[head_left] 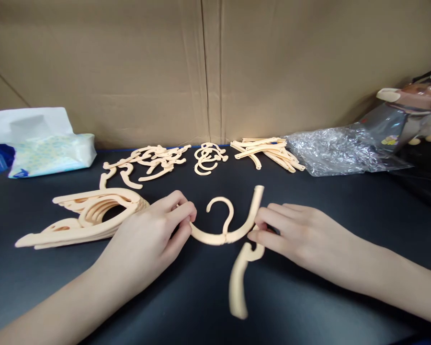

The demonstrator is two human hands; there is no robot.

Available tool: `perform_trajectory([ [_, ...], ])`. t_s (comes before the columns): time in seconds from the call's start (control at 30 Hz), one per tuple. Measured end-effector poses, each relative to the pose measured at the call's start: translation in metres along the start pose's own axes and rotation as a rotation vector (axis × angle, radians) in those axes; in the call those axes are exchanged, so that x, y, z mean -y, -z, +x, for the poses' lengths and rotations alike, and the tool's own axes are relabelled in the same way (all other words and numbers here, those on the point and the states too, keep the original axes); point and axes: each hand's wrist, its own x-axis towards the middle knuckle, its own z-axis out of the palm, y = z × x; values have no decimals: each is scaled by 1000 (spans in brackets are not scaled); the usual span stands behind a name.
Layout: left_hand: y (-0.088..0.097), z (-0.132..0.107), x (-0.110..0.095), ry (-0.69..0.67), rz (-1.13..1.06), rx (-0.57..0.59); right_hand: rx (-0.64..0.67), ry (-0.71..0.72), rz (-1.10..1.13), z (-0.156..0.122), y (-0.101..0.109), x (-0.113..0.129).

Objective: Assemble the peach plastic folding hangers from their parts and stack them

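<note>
In the middle of the table lies a partly assembled cream plastic hanger (208, 238), its hook (230, 211) curving upward from the joint between two arms. My left hand (161, 230) is closed in a pinch at the end of the hanger's left arm; the fingers hide that end. Between the thumb and fingers of my right hand (294, 230) is a curved, notched hanger end piece (240, 282), which points down toward me. Those fingers are beside the right arm (254, 206) of the hanger, whose tip stands free; whether they touch it I cannot tell.
Folded hangers (104, 230) are stacked at the left. Along the back lie loose notched pieces (158, 155), hooks (206, 158) and straight arms (262, 146). A tissue pack (53, 153) is at far left; a crinkled clear plastic bag (337, 148) and a plush toy (413, 105) are at right. Cardboard (147, 72) stands behind.
</note>
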Motion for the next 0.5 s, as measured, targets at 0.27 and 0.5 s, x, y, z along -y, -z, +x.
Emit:
perform_trajectory([
  [0.27, -3, 0, 0, 32, 53, -78, -11, -70, 43, -3, 0, -21],
  [0.5, -7, -1, 0, -18, 15, -85, 4, -209, 42, -12, 16, -43],
])
